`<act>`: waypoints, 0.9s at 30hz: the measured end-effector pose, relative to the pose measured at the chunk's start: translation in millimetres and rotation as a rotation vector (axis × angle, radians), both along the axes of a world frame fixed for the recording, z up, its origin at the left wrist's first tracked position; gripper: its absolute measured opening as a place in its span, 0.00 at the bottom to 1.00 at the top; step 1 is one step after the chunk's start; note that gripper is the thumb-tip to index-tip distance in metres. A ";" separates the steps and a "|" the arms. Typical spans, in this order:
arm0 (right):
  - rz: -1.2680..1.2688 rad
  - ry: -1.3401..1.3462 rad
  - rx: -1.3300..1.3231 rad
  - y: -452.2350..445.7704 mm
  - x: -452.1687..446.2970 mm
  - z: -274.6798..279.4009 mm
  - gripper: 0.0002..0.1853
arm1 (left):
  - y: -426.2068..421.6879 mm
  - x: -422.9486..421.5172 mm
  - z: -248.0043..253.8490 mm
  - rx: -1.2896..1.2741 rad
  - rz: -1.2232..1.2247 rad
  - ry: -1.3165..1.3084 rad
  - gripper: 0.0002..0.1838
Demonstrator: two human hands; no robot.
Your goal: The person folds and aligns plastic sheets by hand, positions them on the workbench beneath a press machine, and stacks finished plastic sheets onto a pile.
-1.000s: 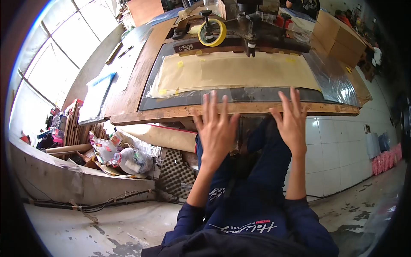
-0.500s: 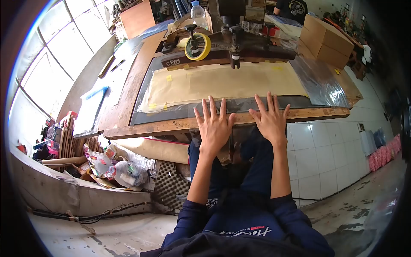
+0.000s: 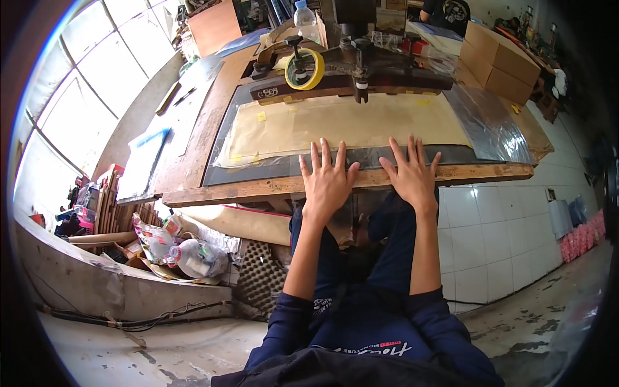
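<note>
My left hand and my right hand are spread, palms down, at the front wooden edge of the workbench, with nothing held in either. Their fingertips reach over the dark board near the lower border of a tan sheet, which has small yellow tape pieces on it and clear film around it. Behind the sheet lies a dark metal bar belonging to a black machine. A yellow tape roll hangs on a knob of that machine.
Cardboard boxes stand at the back right, near clear plastic sheeting. A water bottle is behind the machine. Bagged scraps and a large plastic bottle lie below left. A person in dark clothing is at the far back.
Since a second ago, both hands have settled from a blurred, raised position to the bench edge, fingers still spread. The camera view has shifted slightly.
</note>
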State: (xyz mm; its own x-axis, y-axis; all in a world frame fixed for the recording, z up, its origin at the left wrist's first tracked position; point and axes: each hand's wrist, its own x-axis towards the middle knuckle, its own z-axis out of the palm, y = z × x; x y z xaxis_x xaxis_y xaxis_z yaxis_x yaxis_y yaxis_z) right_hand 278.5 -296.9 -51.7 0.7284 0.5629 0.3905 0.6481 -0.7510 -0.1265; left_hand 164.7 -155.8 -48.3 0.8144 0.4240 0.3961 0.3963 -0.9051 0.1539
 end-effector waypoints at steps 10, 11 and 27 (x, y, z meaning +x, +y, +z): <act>-0.016 0.069 0.032 4.8 -0.5 4.4 0.29 | 6.9 3.4 1.9 -0.033 -0.008 0.003 0.29; -0.017 0.069 0.033 5.1 -0.2 4.2 0.29 | 7.0 3.4 2.8 -0.040 -0.007 0.009 0.29; -0.017 0.016 0.049 3.5 -0.5 5.3 0.33 | 17.7 -3.7 20.0 -0.140 -0.023 -0.080 0.31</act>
State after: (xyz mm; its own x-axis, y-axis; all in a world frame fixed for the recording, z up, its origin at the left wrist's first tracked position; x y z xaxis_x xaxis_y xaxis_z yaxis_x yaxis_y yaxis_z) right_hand 278.0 -293.4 -46.4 0.7441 0.5310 0.4053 0.6330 -0.7544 -0.1738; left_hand 161.1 -138.2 -28.3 0.7926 0.4613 0.3987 0.3573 -0.8813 0.3094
